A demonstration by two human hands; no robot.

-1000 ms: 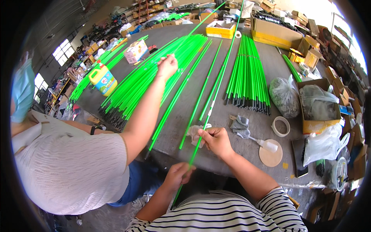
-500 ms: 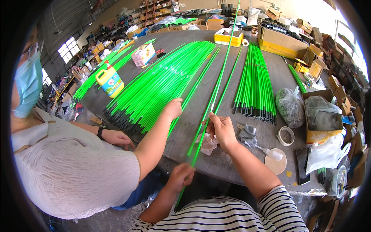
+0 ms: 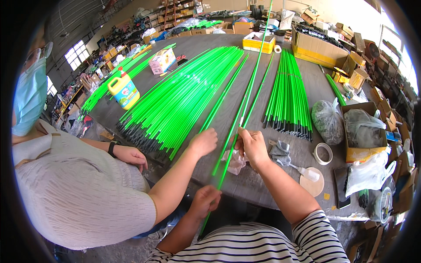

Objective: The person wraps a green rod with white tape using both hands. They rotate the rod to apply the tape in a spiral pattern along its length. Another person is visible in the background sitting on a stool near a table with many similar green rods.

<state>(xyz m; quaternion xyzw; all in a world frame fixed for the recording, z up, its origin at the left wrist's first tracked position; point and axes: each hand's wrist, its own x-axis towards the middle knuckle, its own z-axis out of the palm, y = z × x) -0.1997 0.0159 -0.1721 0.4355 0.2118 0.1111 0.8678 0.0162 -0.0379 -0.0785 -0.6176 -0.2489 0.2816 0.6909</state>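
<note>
A long thin green rod (image 3: 248, 94) runs from the far end of the table toward me. My right hand (image 3: 251, 144) pinches it near a small white band (image 3: 241, 121). Lower down, my left hand (image 3: 205, 201) is closed around its blurred dark near end, just past the table edge. A second green rod (image 3: 258, 90) lies beside it, passing by both hands and jutting over the edge. Under the rods, left of my right hand, sits a crumpled pale pink cloth (image 3: 233, 162). To the right lies a grey cloth (image 3: 280, 151).
At left, a co-worker's hand (image 3: 204, 142) is beside a wide spread of green rods (image 3: 188, 94). A tied rod bundle (image 3: 289, 94) lies right. Around them are a yellow jug (image 3: 124, 92), tape roll (image 3: 323, 154), small white bottle (image 3: 311, 174), phone (image 3: 342, 188) and cardboard box (image 3: 320, 48).
The co-worker's hand has come nearer and slightly right, toward my rods. My two hands stay in almost the same place on the rod.
</note>
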